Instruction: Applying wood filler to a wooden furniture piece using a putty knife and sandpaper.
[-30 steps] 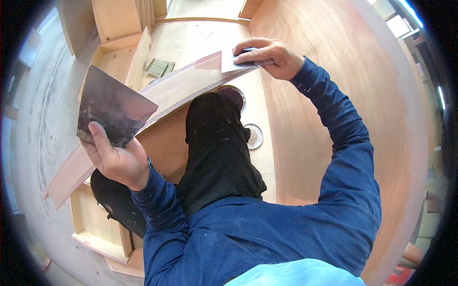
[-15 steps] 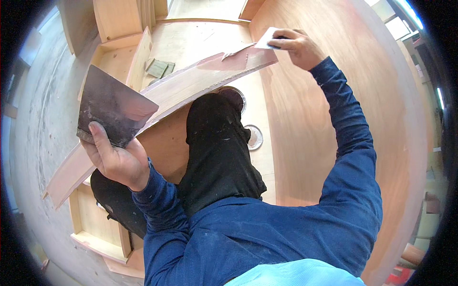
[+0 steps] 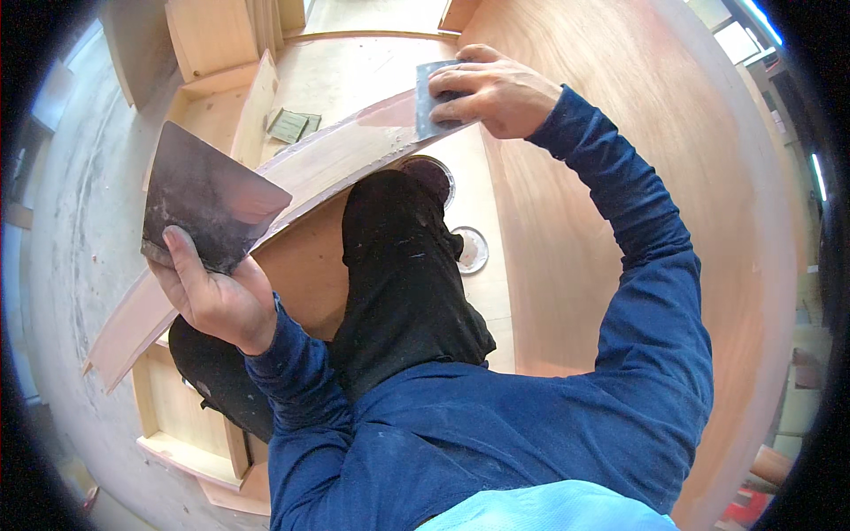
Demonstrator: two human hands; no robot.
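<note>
A long narrow wooden board (image 3: 323, 164), smeared with pale pink filler, slants across in front of me above my knees. My right hand (image 3: 505, 93) grips a grey metal scraper (image 3: 427, 111) and presses it on the board near its far right end, fingers spread over the blade. Raised over the board's nearer left part, my left hand (image 3: 217, 301) holds a broad dark putty plate (image 3: 190, 199), thumb on top. Pink filler (image 3: 252, 205) lies near the plate's right corner. The scraper's underside is hidden.
Under the board, beside my knee, stands a round tub (image 3: 438, 181), with a smeared round lid (image 3: 475, 250) nearby. Greenish pads (image 3: 290, 126) lie beyond the board. Open wooden boxes (image 3: 199, 102) stand at the left, and a large wooden panel (image 3: 593, 230) rises at the right.
My right hand has moved left along the board, and the scraper now lies broadside on it. The raised flap of filler no longer shows. My left hand and plate are almost still.
</note>
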